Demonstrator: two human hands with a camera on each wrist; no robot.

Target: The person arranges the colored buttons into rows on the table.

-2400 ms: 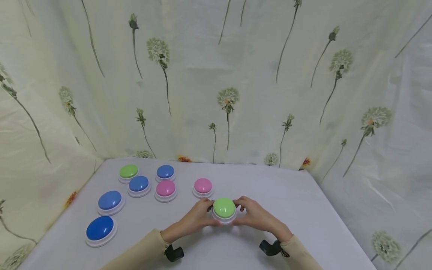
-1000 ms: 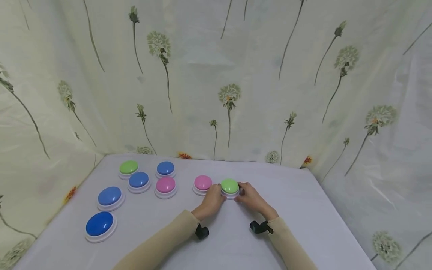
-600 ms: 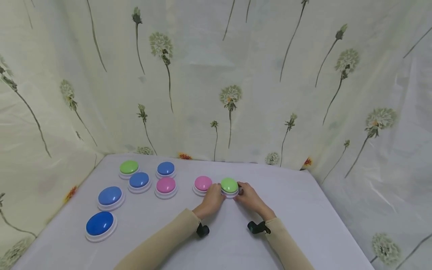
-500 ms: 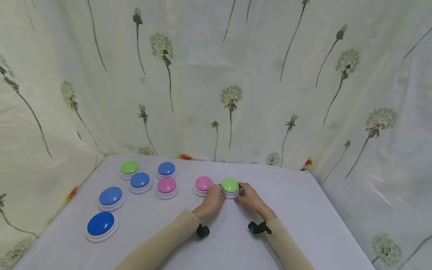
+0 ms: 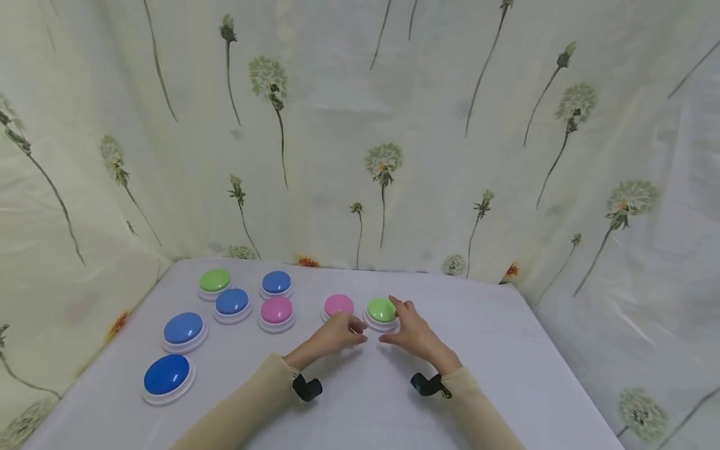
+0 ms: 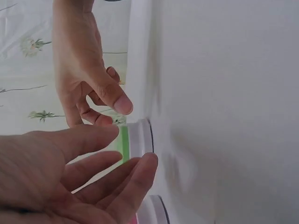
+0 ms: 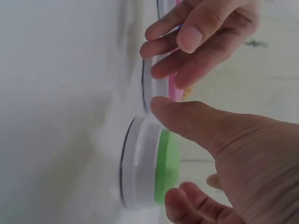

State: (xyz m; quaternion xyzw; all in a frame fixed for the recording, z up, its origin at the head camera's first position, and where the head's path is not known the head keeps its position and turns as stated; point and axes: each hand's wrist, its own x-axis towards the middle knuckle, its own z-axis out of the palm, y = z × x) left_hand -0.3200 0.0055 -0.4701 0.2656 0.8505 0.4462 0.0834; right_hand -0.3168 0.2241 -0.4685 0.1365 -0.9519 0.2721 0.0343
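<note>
A push button with a green dome and white base point(image 5: 380, 310) sits upright on the table, right of a pink push button point(image 5: 339, 304). My left hand point(image 5: 333, 336) is just in front of these two, fingers loosely bent and holding nothing; it hides part of the pink button's base. Beside the green button, on its right, is my right hand point(image 5: 417, 334), thumb and fingers spread apart. In the right wrist view the white base point(image 7: 140, 163) shows between thumb and fingers without being gripped; whether a fingertip touches it, I cannot tell.
Several other buttons stand to the left: a green one point(image 5: 215, 280), a second pink one point(image 5: 276, 310) and blue ones, the nearest a darker blue point(image 5: 166, 375). A flower-printed cloth point(image 5: 320, 156) rises behind the white tabletop point(image 5: 360, 406) and along both sides.
Earlier, both hands carried the green button forward and set it right of the pink one. Since then they have let go; the left hand has drawn back to the left, the right hand has opened.
</note>
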